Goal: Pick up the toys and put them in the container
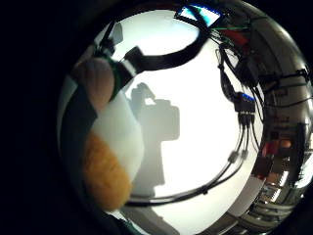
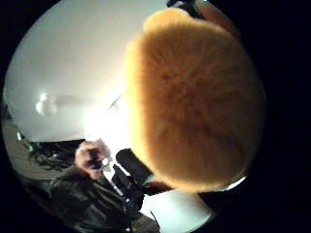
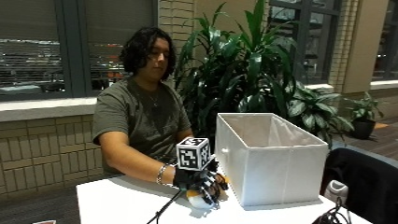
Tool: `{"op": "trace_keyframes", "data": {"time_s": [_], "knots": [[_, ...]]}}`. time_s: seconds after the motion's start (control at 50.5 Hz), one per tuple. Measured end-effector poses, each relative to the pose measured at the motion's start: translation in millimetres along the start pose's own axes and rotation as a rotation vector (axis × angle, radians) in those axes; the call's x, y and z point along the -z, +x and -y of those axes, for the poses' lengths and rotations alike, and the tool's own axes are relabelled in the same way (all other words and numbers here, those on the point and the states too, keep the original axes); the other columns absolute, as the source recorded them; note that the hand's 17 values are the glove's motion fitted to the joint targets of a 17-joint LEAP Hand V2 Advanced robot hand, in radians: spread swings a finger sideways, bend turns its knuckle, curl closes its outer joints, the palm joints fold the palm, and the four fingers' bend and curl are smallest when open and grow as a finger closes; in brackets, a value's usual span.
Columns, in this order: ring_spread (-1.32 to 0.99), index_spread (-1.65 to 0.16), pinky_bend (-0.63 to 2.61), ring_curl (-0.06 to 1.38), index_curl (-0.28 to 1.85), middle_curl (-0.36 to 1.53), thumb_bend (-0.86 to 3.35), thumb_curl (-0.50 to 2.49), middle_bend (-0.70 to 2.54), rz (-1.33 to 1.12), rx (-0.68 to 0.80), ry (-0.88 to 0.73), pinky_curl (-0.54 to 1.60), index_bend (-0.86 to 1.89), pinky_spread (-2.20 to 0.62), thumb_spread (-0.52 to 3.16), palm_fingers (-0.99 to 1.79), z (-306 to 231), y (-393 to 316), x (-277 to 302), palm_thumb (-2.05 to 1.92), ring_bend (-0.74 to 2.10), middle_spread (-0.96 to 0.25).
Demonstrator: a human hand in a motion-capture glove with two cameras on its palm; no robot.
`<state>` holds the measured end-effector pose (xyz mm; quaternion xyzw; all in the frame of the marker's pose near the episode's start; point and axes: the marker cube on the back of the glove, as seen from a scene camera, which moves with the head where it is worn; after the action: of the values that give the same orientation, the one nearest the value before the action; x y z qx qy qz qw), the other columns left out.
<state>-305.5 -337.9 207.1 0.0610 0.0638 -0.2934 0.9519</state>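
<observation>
Forearm first: seen from the outside view, the person's right arm comes in from the left, bent at the elbow, running low across the white table (image 3: 118, 205) with a bracelet at the wrist. At its end the gloved right hand (image 3: 194, 179) sits palm-down just above the tabletop, fingers curled downward around a plush toy (image 3: 200, 198). White and orange fur shows beneath the black fingers, and the toy's underside looks to be at or just above the table; whether it is lifted clear cannot be told from this angle.

Both palm views agree that the toy is close against the palm. In the thumb-side view its orange fur (image 2: 194, 102) fills much of the picture. In the little-finger-side view the toy (image 1: 105, 147) shows a white patch over an orange one, with a bare fingertip (image 1: 95, 83) lying on its fur beside a black strap.

Just to the right of the hand stands the container (image 3: 273, 161), a white fabric box with an open top and upright walls. Its near corner is beside the gloved fingers, and its wall rises above the hand, standing between the toy and the opening. Behind the box grows a large leafy plant (image 3: 249, 70), and a dark chair back (image 3: 367, 177) stands at the table's far right.
</observation>
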Motion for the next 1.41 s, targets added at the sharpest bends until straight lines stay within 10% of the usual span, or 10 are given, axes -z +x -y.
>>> {"op": "trace_keyframes", "data": {"time_s": [0.238, 0.495, 0.634, 0.713, 1.05, 1.228, 1.406], "knots": [[-0.36, -0.36, 0.84, 0.46, 0.31, 0.82, 0.06, 0.25, 0.91, 0.041, 0.013, 0.291, 0.32, 0.19, -0.35, 1.25, 1.29, -3, 17, 40, 0.09, 1.19, -0.35], [-0.32, -0.34, 0.84, 0.5, 0.41, 0.84, 0.13, 0.32, 1.07, 0.027, 0.082, 0.721, 0.36, 0.28, -0.41, 1.46, 1.29, 8, 12, 249, 0.21, 1.26, -0.32], [-0.32, -0.33, 0.84, 0.49, 0.46, 0.83, 0.13, 0.35, 1.11, 0.309, 0.517, 0.784, 0.38, 0.31, -0.42, 1.5, 1.27, -6, -74, 350, 0.22, 1.28, -0.3], [-0.32, -0.33, 0.85, 0.49, 0.49, 0.82, 0.13, 0.36, 1.12, 0.272, 0.408, 0.794, 0.38, 0.32, -0.42, 1.5, 1.27, 18, -116, 382, 0.22, 1.28, -0.28], [-0.32, -0.33, 0.78, 0.47, 0.59, 0.77, 0.01, 0.37, 1.16, 0.115, 0.212, 0.743, 0.37, 0.35, -0.43, 1.45, 1.21, 116, -189, 375, 0.07, 1.29, -0.26], [-0.31, -0.36, 0.72, 0.41, 0.61, 0.62, -0.12, 0.29, 0.74, 0.065, 0.186, 0.523, 0.38, 0.23, -0.23, 1.09, 0.19, 112, -161, 343, -0.16, 1.05, -0.25], [-0.29, -0.39, 0.75, 0.32, 0.54, 0.54, -0.11, 0.25, 0.61, 0.075, 0.258, 0.451, 0.34, 0.22, -0.1, 0.99, 0.22, 42, -99, 302, -0.14, 0.9, -0.22]]}}
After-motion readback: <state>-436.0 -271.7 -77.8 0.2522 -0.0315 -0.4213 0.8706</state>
